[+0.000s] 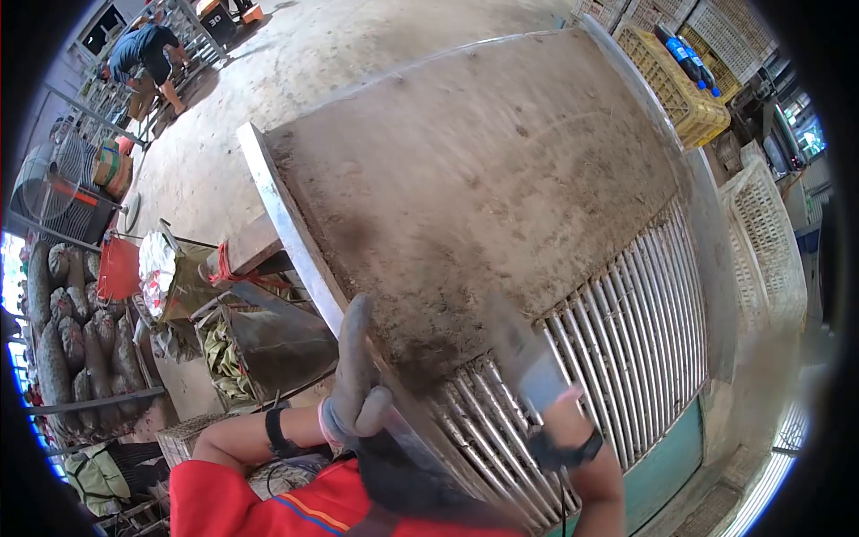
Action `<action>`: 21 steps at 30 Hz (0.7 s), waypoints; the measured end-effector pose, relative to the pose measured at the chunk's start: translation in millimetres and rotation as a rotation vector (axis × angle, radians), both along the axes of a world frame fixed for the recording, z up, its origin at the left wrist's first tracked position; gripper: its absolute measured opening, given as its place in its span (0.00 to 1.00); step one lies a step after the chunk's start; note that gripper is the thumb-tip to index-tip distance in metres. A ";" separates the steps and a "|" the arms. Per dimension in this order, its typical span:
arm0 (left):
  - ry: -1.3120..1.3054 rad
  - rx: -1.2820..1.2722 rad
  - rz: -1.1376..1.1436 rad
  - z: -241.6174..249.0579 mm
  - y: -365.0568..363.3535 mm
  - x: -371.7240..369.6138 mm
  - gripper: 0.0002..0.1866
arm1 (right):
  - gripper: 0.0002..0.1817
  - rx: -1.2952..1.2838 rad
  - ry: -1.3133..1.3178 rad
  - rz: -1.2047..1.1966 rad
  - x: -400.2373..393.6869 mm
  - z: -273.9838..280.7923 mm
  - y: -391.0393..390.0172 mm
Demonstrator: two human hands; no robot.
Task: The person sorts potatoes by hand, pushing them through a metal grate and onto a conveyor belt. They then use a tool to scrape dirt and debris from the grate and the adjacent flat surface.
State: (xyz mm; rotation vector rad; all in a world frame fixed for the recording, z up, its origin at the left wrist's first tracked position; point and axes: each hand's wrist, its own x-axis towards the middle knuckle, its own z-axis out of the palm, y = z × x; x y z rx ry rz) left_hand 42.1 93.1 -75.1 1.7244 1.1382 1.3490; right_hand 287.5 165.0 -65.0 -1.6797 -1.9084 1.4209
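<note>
My left hand [360, 380], in a grey knit glove, is at the near left side rail [286, 219] of a large sorting table. Its fingers are stretched out along the rail, the thumb stands apart, and nothing shows in it. My right hand [526, 362], also gloved, is smeared by motion over the boundary between the table's dirt-covered flat surface [465, 161] and its metal rollers [626, 313]. Its fingers cannot be made out, nor whether it holds anything. Loose dark soil [429, 313] lies on the surface between the hands.
Yellow crates [662, 85] with blue-labelled bottles [687, 58] stand beyond the right rail. A pale crate [761, 242] is at the far right. Left are a fabric-lined bin [268, 345], a red bag [118, 267] and stacked filled sacks [89, 331]. Another person [148, 54] bends over at upper left.
</note>
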 end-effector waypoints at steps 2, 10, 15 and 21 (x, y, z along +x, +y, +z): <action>0.080 0.024 0.013 1.2 -4.3 -3.0 0.46 | 0.27 0.096 0.008 -0.098 -4.1 -12.9 18.6; 0.029 -0.048 -0.011 -4.4 -7.7 -2.9 0.47 | 0.29 -0.139 -0.211 0.382 -28.2 16.3 -52.8; 0.011 0.003 0.026 4.6 0.4 0.1 0.47 | 0.29 -0.018 -0.037 -0.036 7.9 -4.4 -9.8; -0.312 -0.006 -0.056 16.4 8.0 14.1 0.45 | 0.27 0.247 -0.191 0.116 -6.2 -8.0 -3.3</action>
